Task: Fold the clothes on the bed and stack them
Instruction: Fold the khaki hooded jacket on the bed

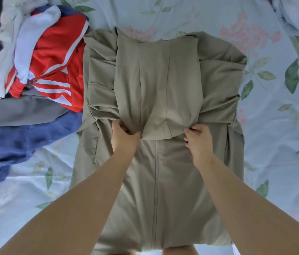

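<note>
Jacket (156, 172), khaki, zipped, spread mid-bed (273, 126); upper part folded down over itself. Left hand (124, 136) and right hand (197, 138) each pinch the flap's edge, fingers curled. Pile (40, 70) of unfolded clothes at left. Risk: uneven pull skews the fold.

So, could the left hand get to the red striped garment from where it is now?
Probably yes, but not at once: the left hand grips the beige jacket. The red garment lies mostly uncovered just left of the jacket, with nothing between.
</note>
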`<state>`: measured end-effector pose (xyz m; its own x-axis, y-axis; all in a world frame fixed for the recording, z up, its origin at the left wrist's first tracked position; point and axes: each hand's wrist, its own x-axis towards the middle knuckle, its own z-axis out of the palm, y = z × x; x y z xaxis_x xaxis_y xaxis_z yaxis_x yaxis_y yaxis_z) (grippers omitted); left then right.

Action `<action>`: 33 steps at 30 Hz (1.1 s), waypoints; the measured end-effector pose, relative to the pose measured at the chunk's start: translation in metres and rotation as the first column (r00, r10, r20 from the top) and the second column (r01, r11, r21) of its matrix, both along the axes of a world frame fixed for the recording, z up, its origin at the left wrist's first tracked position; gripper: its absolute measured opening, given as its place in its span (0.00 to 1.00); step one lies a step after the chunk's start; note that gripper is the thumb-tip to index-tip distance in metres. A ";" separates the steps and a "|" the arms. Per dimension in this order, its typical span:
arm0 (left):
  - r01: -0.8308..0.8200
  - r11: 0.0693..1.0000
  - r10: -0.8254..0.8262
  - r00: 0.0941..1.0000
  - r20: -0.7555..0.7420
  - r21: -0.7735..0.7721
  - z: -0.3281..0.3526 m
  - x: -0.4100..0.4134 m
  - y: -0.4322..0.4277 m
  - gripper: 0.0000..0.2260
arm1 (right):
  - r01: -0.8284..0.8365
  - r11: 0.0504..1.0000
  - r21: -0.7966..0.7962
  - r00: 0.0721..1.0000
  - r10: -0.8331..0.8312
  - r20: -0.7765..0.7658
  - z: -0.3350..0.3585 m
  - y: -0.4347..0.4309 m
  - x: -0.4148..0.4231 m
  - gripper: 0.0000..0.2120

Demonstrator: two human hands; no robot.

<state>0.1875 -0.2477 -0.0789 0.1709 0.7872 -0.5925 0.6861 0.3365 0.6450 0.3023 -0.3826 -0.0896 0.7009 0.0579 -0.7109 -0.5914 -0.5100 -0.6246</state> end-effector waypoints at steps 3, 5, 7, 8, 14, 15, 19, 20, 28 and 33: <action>0.165 0.985 -0.162 0.985 -0.066 0.051 0.009 -0.016 -0.025 0.37 | -0.141 0.988 -0.070 0.989 0.144 0.046 0.008 -0.034 -0.018 0.13; 0.362 0.928 -0.344 0.924 -0.166 0.094 0.011 -0.029 -0.047 0.39 | -0.208 0.967 -0.147 0.973 0.219 0.068 0.015 -0.057 -0.028 0.13; 0.602 0.793 -0.566 0.786 -0.248 0.096 0.014 -0.039 -0.074 0.36 | -0.271 0.936 -0.227 0.951 0.296 0.085 0.020 -0.078 -0.037 0.15; 0.718 0.693 -0.675 0.679 -0.289 0.066 0.014 -0.043 -0.086 0.35 | -0.288 0.922 -0.258 0.943 0.320 0.091 0.022 -0.089 -0.040 0.16; 0.970 0.226 -0.864 0.156 -0.478 -0.091 0.004 -0.072 -0.140 0.32 | -0.273 0.784 -0.558 0.925 0.373 0.072 0.029 -0.151 -0.063 0.23; 0.974 0.201 -0.861 0.126 -0.492 -0.103 0.002 -0.076 -0.143 0.33 | -0.263 0.771 -0.579 0.934 0.354 0.048 0.029 -0.158 -0.066 0.26; 0.985 0.138 -0.855 0.064 -0.515 -0.106 -0.001 -0.089 -0.143 0.33 | -0.282 0.797 -0.535 0.953 0.295 -0.064 0.025 -0.179 -0.071 0.36; 0.986 0.131 -0.856 0.060 -0.514 -0.101 0.000 -0.091 -0.141 0.33 | -0.292 0.826 -0.482 0.955 0.281 -0.096 0.023 -0.182 -0.071 0.35; 0.949 0.281 -0.908 0.214 -0.361 -0.144 0.010 -0.098 -0.123 0.29 | -0.331 0.943 0.034 0.843 0.312 -0.439 0.046 -0.157 -0.065 0.11; 0.629 0.750 -0.657 0.743 -0.125 -0.202 0.022 -0.084 -0.097 0.23 | -0.162 0.970 0.179 0.885 0.223 -0.408 0.067 -0.100 -0.040 0.07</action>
<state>0.1034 -0.3444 -0.0572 0.4879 0.4361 -0.7562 0.8681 -0.1521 0.4724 0.2624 -0.4822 -0.0223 0.3017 0.2783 -0.9119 -0.7129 -0.5692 -0.4096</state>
